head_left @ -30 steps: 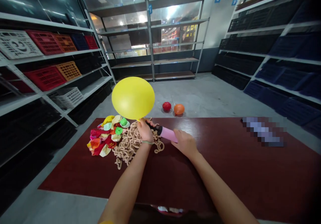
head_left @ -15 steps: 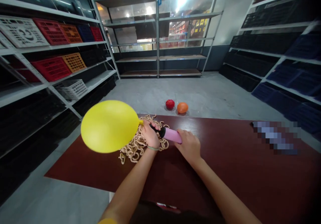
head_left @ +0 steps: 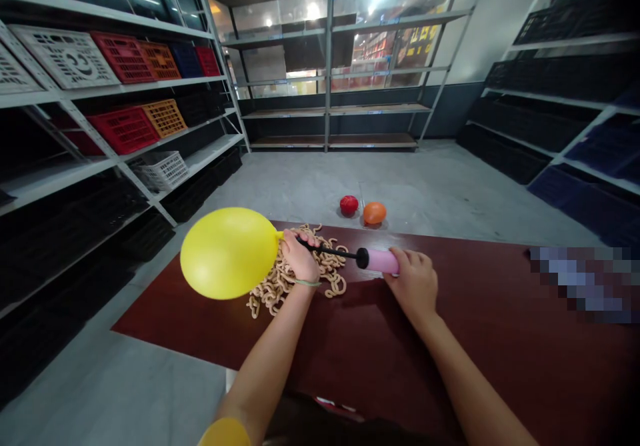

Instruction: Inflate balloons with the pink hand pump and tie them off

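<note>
Yellow latex balloon (head_left: 229, 253), inflated and taut, lies on its side over the left end of the dark red tabletop (head_left: 350, 339), its neck running right into the left hand (head_left: 303, 257). Upper left of frame: metal shelving (head_left: 120, 99) holding a white crate (head_left: 65, 57), a red crate (head_left: 125, 63) and an orange crate (head_left: 165, 118).

Left hand: fingers curled closed, pressed around the balloon's neck and the black end of the hand pump (head_left: 380, 261). The join itself is hidden inside the fist, so the exact pinch can't be told. Thin band (head_left: 307, 283) on that wrist. Under the hand, a heap of tan looped chain (head_left: 270, 296) on the table.

Main change: a long black rod (head_left: 330, 251) now shows between left hand and pink barrel; in the earlier frame the black end sat close against the barrel. The hands stand further apart and the pump is drawn out. The balloon has also swung lower and flatter than it was a second ago. The crumpled multicoloured balloons seen earlier at the heap's left are not visible now; whether hidden or moved, cannot tell.

Right hand (head_left: 410, 279): fingers wrapped over the barrel's right end, gripping it against the table edge of view. Beyond, on the grey floor, a red balloon (head_left: 349, 205) and an orange balloon (head_left: 375, 213) sit just apart. Far right: a pixelated blurred patch (head_left: 583, 283) on the tabletop, navy crates (head_left: 555, 186) on shelves.
</note>
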The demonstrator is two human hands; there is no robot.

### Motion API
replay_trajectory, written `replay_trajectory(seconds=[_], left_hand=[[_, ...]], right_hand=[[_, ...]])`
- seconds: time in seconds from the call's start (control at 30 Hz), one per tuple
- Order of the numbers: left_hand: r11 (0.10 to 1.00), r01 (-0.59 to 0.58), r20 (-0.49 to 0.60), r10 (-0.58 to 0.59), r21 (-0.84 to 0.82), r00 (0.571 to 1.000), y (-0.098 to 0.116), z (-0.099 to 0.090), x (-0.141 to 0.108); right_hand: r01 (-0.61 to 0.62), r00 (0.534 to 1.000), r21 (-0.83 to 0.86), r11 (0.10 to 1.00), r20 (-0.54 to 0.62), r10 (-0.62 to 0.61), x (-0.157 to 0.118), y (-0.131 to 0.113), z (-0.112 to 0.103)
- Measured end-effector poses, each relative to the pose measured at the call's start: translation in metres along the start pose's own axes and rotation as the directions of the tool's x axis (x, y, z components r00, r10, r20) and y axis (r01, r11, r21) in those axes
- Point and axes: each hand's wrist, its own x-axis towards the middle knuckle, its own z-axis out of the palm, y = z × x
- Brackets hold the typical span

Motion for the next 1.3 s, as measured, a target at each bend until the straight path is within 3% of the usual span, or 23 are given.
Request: replay_trajectory(seconds=[0.1,0.2,0.3,0.43,0.53,0.6,0.73,0.87,0.93,1.03,1.2,1.3], left_hand=[[1.0,0.027,0.023,-0.027,0.013,0.999,-0.007,-0.002,-0.006],[0.996,0.079,0.067,-0.081,0.033,0.994,-0.015,-0.004,-0.01],[0.996,0.062,0.095,-0.067,0.06,0.993,-0.019,-0.004,-0.008],[0.998,0.005,0.086,-0.01,0.061,0.996,-0.012,-0.002,-0.001],[0.999,-0.004,0.042,0.002,0.033,0.999,-0.004,0.0,0.003],[1.0,-0.015,0.017,0.014,0.027,1.0,-0.002,0.001,0.003],[0.999,0.021,0.036,-0.023,0.034,0.999,-0.006,0.001,-0.001],[0.994,0.081,0.056,-0.085,0.071,0.995,-0.014,-0.002,-0.005],[0.994,0.079,0.092,-0.086,0.078,0.992,-0.016,-0.003,-0.007],[0.995,0.054,0.105,-0.062,0.079,0.993,-0.014,-0.003,-0.007],[0.999,0.008,0.02,-0.008,0.034,1.0,0.001,-0.002,0.002],[1.0,-0.009,-0.026,0.009,0.022,1.0,0.009,-0.002,0.005]], right_hand=[[0.039,0.998,0.047,0.998,0.041,-0.041,-0.006,-0.033,-0.005],[0.183,0.979,0.116,0.976,0.071,-0.192,-0.008,-0.044,-0.005],[0.217,0.972,0.113,0.97,0.063,-0.225,-0.006,-0.025,-0.001],[0.127,0.989,0.071,0.989,0.063,-0.131,-0.001,0.013,0.006],[0.064,0.998,0.047,0.997,0.019,-0.065,0.0,0.025,0.009],[0.055,0.998,0.046,0.997,0.016,-0.055,-0.001,0.018,0.008],[0.096,0.995,0.065,0.993,0.034,-0.098,-0.008,-0.019,0.002],[0.254,0.961,0.164,0.953,0.073,-0.268,-0.01,-0.039,-0.003],[0.281,0.949,0.176,0.944,0.093,-0.3,-0.008,-0.035,-0.002],[0.235,0.964,0.145,0.961,0.092,-0.25,-0.004,-0.015,0.001],[0.144,0.988,0.103,0.984,0.049,-0.149,0.0,0.015,0.007],[0.102,0.993,0.091,0.991,0.053,-0.107,-0.001,0.011,0.008]])
